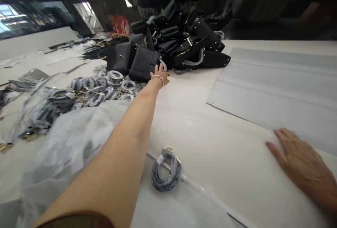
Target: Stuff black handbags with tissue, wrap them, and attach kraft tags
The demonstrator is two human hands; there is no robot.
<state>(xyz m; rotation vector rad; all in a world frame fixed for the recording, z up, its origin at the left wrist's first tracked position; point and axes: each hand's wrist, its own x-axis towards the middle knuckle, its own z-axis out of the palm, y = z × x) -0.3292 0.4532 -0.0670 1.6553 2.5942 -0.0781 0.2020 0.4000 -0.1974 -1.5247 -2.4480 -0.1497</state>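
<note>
My left hand (160, 75) reaches far out over the table, its fingers spread at the lower right corner of a black handbag (142, 61). Whether the fingertips touch the bag, I cannot tell. The bag's handle (163, 65) is wrapped in clear film. At the lower right, my right hand (302, 161) lies palm down with fingers stretched out, by the near edge of a large light grey sheet (279, 87). A coiled, film-wrapped strap (165, 180) with gold-coloured metal fittings lies near me, between my two arms.
Behind the nearest bag rises a pile of black handbags (181, 42). Many wrapped strap coils (97, 87) cover the left of the white table (192, 108). Translucent plastic sheeting (79, 133) lies under my left arm. A person in a red patterned top (121, 25) is at the far end.
</note>
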